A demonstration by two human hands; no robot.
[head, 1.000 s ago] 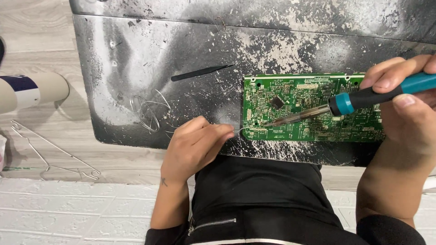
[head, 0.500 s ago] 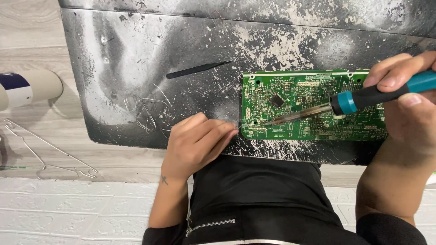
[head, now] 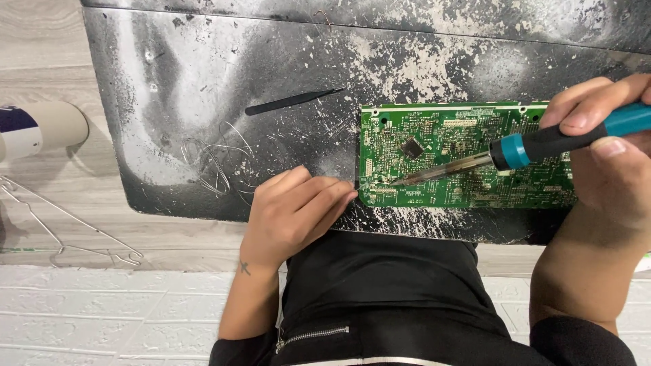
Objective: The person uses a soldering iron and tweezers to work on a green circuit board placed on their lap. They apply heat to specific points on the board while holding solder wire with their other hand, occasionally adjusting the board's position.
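Note:
A green circuit board (head: 468, 152) lies on a worn black mat (head: 203, 88), right of centre. My right hand (head: 603, 146) grips a soldering iron (head: 542, 142) with a blue and black handle; its metal tip touches the board's lower left part. My left hand (head: 295, 213) rests on the mat at the board's left edge, fingers bent together, pinching what looks like a thin solder wire toward the tip. Loose coils of thin wire (head: 213, 163) lie to the left of that hand.
Black tweezers (head: 295, 102) lie on the mat above my left hand. A white cylindrical object (head: 41, 129) sits on the wooden surface at far left, with a wire hanger (head: 68, 230) below it. My dark-clothed lap fills the bottom centre.
The view has shifted slightly. Both hands stay in nearly the same place, with the iron's tip still at the board's lower left.

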